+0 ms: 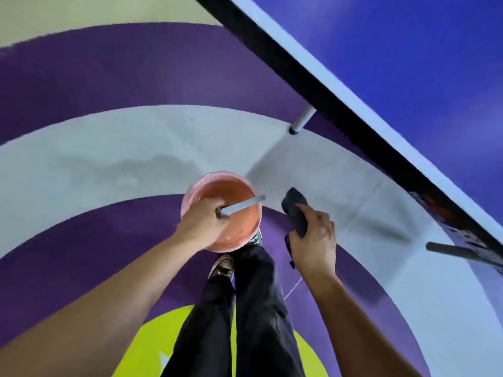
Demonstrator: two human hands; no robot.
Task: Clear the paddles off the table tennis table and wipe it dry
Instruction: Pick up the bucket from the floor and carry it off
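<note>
One blue table tennis table [408, 63] is shown from above, filling the upper right corner, with its white-lined edge running diagonally. One pale leg [302, 121] and one darker bar [462, 251] are seen beneath that edge. One dark cloth [295, 210] is bunched in the right hand [313, 240], whose fingers are curled round it with the back of the hand turned up; cloth and hand are held over the floor, apart from the table. Just beside it, one pink bucket [217, 174] is carried by the left hand [202, 224], which is closed round the grey handle [242, 205] above the bucket's mouth. Both bare forearms are stretched forward and down. Two dark trouser legs and two shoes are seen below, on a floor [81, 77] painted in purple, white and yellow arcs.
</note>
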